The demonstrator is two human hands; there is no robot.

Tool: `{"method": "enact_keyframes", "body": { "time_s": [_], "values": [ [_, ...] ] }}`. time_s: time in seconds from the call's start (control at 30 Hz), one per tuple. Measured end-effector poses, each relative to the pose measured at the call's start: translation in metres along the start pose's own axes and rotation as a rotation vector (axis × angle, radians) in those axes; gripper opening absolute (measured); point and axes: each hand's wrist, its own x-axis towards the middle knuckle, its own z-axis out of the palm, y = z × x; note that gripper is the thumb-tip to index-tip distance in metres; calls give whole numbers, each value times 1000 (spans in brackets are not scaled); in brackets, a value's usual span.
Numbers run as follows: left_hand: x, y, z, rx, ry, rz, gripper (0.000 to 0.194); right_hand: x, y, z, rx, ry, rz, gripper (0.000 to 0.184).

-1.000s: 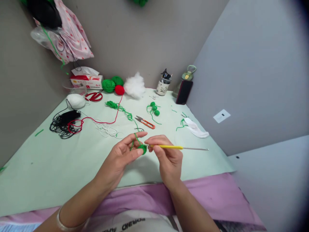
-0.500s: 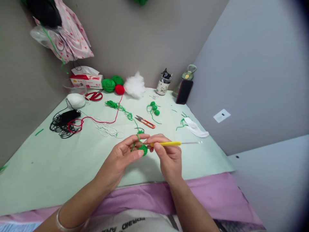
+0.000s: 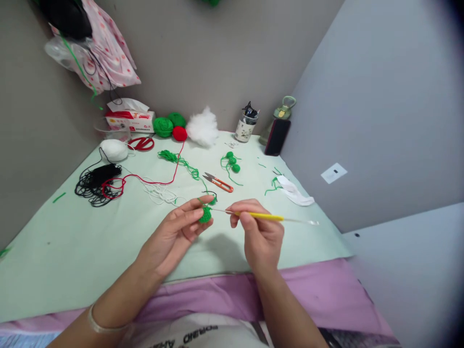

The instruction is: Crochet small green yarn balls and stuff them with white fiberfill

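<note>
- Green crochet piece (image 3: 205,215): pinched in left hand (image 3: 176,227), held above the tabletop (image 3: 108,251); now slightly farther left and higher in view than half a second ago.
- Left hand: closed at thumb and fingertips on the piece, with lower fingers loosely curled beneath.
- Right hand (image 3: 263,237): closed pen-fashion round the yellow-handled crochet hook (image 3: 261,216); moved rightward, away from left hand, since the last look.
- Hook: earlier reaching across the piece, now pulled back, with bare metal shaft in the widened gap and its tip at the piece's right edge. Too small to tell whether caught in a loop.
- As judged: stitching under way, probably drawing yarn out rather than pushing in.
- Just beyond: orange thread snips (image 3: 219,182), lying untouched.
- Farther: small green balls (image 3: 232,161), loose ends trailing; green yarn hank (image 3: 168,155) to the left, feeding a strand toward left hand. Both unmoved.
- Far edge: red yarn ball (image 3: 179,134) and white stuffing (image 3: 202,126), likewise unchanged.
</note>
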Motion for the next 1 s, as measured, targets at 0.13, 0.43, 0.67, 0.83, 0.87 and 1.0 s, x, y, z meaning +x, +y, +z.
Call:
{"method": "enact_keyframes", "body": {
  "time_s": [0.13,0.43,0.67,0.83,0.87,1.0],
  "values": [
    [-5,-2,3,200,-6,90,37,3,0,3,155,-60,133,16],
    [-8,-3,0,411,-3,171,27,3,6,0,340,-37,348,20],
    [-7,-3,-4,500,32,254,25,0,-6,-2,121,-84,212,22],
    [-8,-8,-3,616,115,378,28,-7,-4,-3,-265,-211,-215,26],
    [-9,-10,-1,608,125,381,32,-8,-2,-2,-323,-216,-310,29],
    [-11,-13,5,487,129,334,43,-11,6,2,-444,-182,-443,33]
  ]
}}
